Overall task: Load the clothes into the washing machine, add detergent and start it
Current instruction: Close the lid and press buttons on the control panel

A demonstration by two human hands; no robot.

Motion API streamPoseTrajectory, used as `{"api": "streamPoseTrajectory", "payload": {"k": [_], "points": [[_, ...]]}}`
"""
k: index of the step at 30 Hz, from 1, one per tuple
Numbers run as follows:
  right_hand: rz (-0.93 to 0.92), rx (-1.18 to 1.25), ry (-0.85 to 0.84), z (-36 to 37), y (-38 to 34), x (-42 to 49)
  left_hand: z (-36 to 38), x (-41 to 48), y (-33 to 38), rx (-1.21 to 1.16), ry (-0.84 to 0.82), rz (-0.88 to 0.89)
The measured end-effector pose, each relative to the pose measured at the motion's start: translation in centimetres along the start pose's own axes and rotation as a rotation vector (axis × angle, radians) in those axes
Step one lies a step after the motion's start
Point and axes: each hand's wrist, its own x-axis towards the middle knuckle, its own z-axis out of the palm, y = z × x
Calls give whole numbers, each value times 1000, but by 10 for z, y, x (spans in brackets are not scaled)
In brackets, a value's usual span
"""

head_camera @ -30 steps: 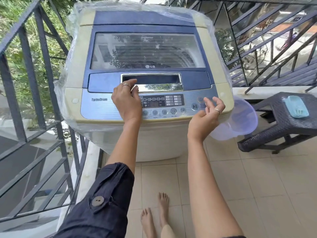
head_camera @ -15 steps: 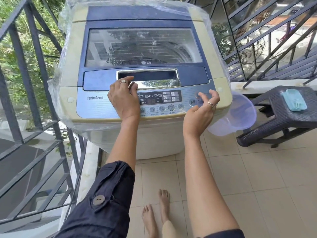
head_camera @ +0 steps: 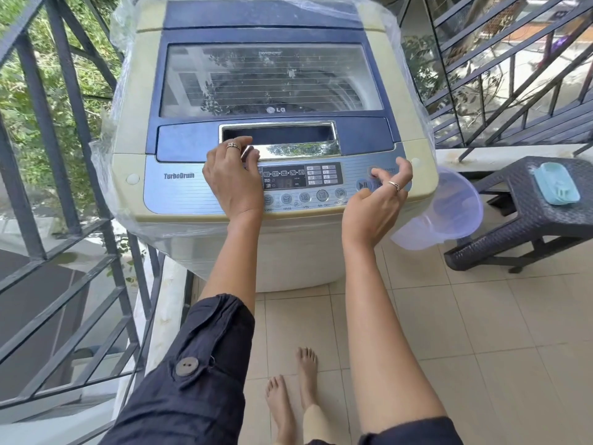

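Observation:
A top-loading washing machine [head_camera: 128,101] in cream and blue stands in front of me, its glass lid [head_camera: 269,78] closed. Clear plastic film wraps its sides. My left hand [head_camera: 232,179] rests on the control panel [head_camera: 179,194], fingers reaching the chrome lid handle [head_camera: 288,136]. My right hand [head_camera: 377,200] hovers over the right end of the panel, a fingertip on the round power button [head_camera: 373,171] beside the start/pause button [head_camera: 362,185]. The small display shows faint red digits. No clothes or detergent are visible.
A clear lilac plastic mug [head_camera: 449,216] sits to the right of the machine. A dark woven stool [head_camera: 529,220] carries a pale blue soap case [head_camera: 556,183]. Dark metal railings [head_camera: 64,155] close in left and behind. Tiled floor [head_camera: 481,332] lies under my bare feet.
My right hand has moved up from the panel's front edge onto the power button. The left hand has stayed on the panel. The view has drawn a little closer.

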Motion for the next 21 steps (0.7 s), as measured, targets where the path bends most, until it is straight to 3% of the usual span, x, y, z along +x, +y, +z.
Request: {"api": "streamPoseTrajectory", "payload": {"k": [21], "points": [[-111,-139,-4,4,12,-1,-1,-1,1,-9,2,-15]]}}
